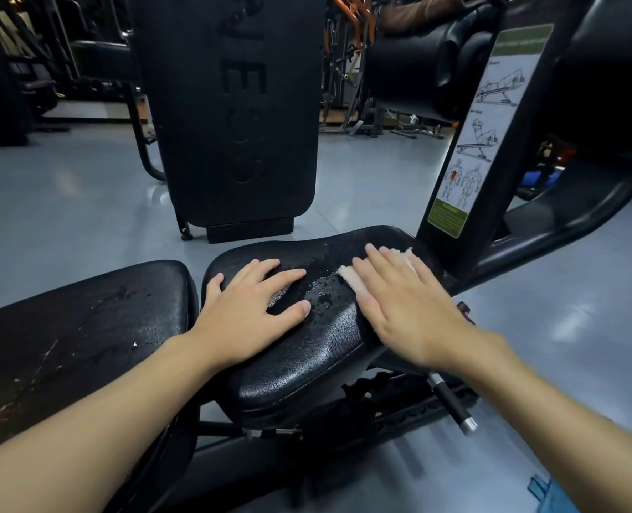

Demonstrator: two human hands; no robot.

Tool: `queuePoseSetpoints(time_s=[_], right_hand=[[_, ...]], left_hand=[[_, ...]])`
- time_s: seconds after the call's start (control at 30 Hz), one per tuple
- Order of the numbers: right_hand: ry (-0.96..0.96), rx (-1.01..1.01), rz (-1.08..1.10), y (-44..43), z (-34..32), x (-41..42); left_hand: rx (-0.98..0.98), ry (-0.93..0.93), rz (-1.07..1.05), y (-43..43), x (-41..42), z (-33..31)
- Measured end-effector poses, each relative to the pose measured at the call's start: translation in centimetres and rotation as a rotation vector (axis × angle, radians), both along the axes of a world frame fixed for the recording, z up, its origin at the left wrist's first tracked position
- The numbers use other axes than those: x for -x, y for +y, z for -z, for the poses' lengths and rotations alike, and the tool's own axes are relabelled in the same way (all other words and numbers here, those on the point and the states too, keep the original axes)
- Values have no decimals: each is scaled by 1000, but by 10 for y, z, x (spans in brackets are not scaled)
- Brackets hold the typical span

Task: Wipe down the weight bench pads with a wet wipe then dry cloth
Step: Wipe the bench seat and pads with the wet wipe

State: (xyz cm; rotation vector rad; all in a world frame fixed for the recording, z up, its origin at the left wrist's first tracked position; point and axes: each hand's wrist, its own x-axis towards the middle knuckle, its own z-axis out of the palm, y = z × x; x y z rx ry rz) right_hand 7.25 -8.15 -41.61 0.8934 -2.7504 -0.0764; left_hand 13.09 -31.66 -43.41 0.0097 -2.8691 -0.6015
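Pressing flat on a pale cloth (349, 277), right hand (414, 309) lies palm down, fingers (381, 264) straight and close together, not curled round it. Cloth sits on the far right part of the black seat pad (318, 357); its edges show beside and beyond the fingers. Left hand (247, 312) rests palm down on the same pad's left side, fingers spread apart, holding nothing. Wet droplets (323, 290) glisten on the pad between the two hands. Scuffed back pad (77, 327) adjoins on the left. Exercise chart (484, 135) on the black upright beyond. Grey floor (66, 201) around.
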Motion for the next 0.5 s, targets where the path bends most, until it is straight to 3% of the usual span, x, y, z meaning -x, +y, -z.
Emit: queuePoseSetpoints(time_s=[0.2,0.37,0.5], right_hand=[[9,72,5,17,2,-22],[9,74,10,4,6,-8],[-132,43,36,-31,-18,38]], left_hand=[[-17,85,-28,-1,-7,-4],[6,18,41,-15,-19,4],[-25,25,50,-16,-18,6]])
